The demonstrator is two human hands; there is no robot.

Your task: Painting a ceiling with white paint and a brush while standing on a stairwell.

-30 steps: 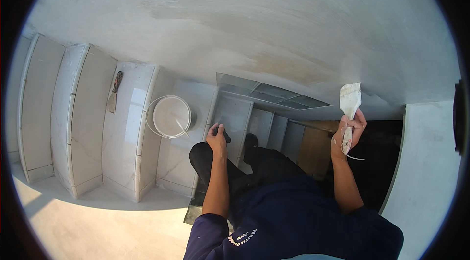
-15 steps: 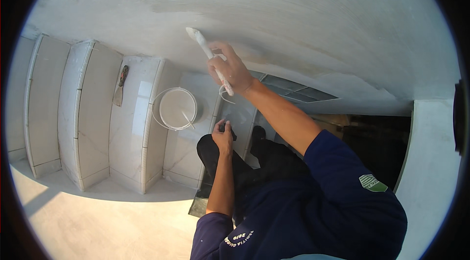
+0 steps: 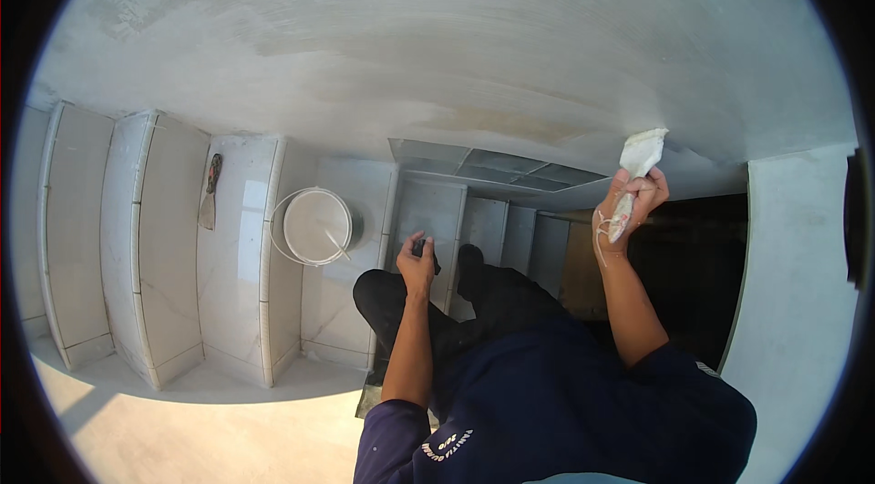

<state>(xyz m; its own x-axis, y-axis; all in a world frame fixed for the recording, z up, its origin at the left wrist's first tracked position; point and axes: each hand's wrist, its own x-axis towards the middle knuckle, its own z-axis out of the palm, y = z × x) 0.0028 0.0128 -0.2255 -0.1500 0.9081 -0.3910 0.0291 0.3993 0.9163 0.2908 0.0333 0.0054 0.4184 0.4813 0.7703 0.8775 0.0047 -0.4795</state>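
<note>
My right hand (image 3: 645,192) grips a white paintbrush (image 3: 643,152), its handle smeared with paint. White streaks mark my wrist. The bristles meet the pale wall (image 3: 510,56) low on the right, above a dark opening. My left hand (image 3: 416,272) hangs by my bent knee, fingers loosely curled and apart, with no held object visible. Something black shows between its fingertips, seemingly my shoe behind. On the step to the left stands a white bucket (image 3: 357,216) with a wire handle, holding whitish paint (image 3: 310,220). A thin pale stick (image 3: 337,245) leans in it.
A putty knife (image 3: 211,192) lies on a higher tiled step (image 3: 234,274). White-edged stairs run across the left and down past my feet. Dark grey panes (image 3: 497,162) sit low in the wall. A pale pillar (image 3: 793,274) borders the dark opening (image 3: 693,270) on the right.
My right hand has swept the paintbrush far to the right along the wall, from above the bucket to beside the dark opening. The view has shifted slightly; my left hand stays by the knee.
</note>
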